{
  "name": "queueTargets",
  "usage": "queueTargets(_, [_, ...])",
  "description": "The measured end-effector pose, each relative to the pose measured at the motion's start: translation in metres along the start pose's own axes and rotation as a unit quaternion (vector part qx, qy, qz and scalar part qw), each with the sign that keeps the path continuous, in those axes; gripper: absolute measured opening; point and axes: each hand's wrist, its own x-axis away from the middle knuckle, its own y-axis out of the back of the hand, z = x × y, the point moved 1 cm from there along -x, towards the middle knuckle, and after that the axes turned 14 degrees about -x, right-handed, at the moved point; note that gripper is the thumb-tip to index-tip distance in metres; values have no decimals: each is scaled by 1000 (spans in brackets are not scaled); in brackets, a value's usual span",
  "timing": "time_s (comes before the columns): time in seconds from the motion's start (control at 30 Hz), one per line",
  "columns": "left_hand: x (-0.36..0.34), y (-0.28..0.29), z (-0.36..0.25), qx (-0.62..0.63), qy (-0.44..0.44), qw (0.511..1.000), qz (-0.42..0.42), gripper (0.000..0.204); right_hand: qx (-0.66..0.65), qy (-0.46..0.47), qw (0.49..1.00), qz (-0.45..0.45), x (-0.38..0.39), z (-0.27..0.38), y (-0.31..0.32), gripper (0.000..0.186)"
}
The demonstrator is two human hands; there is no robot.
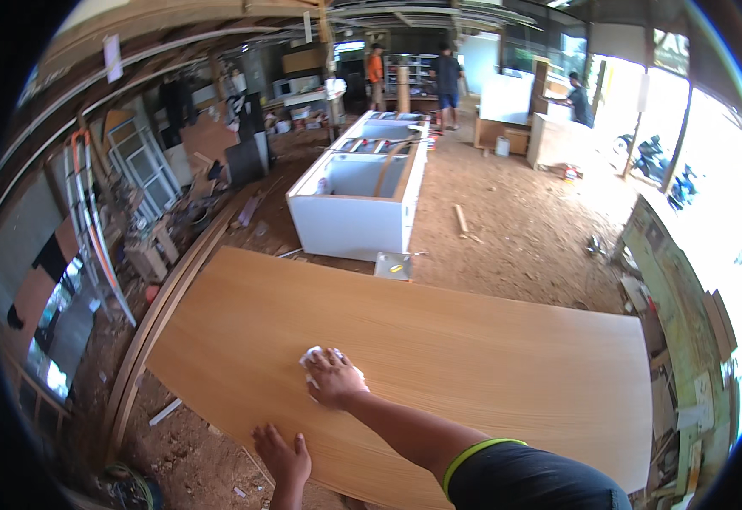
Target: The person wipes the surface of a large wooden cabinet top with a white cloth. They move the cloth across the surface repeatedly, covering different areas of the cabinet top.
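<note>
A large wood-grain panel [473, 357] lies flat before me. My right hand [337, 381] presses a crumpled white cloth [310, 354] onto its surface, left of the middle. Most of the cloth is hidden under the palm and fingers. At the near left edge of the panel rests my left hand [284, 459], fingers apart and thumb out, with nothing in it.
Beyond the panel stands a long white cabinet carcass [345, 225], with a small metal tray [393, 266] by its near end. Long timber beams [154, 327] run along the left. A ladder [90, 225] leans farther left. Several people stand at the back.
</note>
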Motion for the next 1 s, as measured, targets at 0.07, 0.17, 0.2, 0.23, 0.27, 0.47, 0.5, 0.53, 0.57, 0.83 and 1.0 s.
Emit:
queueTargets(0.07, [26,1,-52,-22,-55,997,46,91,9,-47,998,-48,69,-50,36,62])
queueTargets(0.17, [68,-2,-126,-47,-143,985,83,94,15,-123,986,-110,174,-126,94,63])
queueTargets(0.2, [84,-5,-148,-53,-164,982,82,95,30,-161,977,-137,208,-147,112,63])
queueTargets(0.23, [98,-9,-167,-64,-180,978,88,96,46,-204,966,-150,242,-167,128,62])
queueTargets(0.27, [110,-12,-184,-72,-201,973,92,98,49,-225,955,-186,277,-185,143,62])
queueTargets(0.47, [172,-31,-265,-56,-378,919,99,99,124,-387,866,-291,457,-290,216,59])
queueTargets(0.5, [180,-34,-273,-37,-409,907,98,98,122,-406,844,-328,482,-301,226,58])
queueTargets(0.53, [185,-37,-280,-49,-434,895,92,97,117,-437,829,-330,505,-311,237,58])
queueTargets(0.57, [187,-39,-282,-35,-442,890,100,96,128,-456,815,-334,527,-317,249,58])
queueTargets(0.83, [79,-16,-168,-13,-194,978,79,87,124,-641,663,-365,558,-335,302,62])
queueTargets(1.0, [-23,7,-63,-34,-104,992,54,86,158,-590,722,-325,450,-331,265,67])
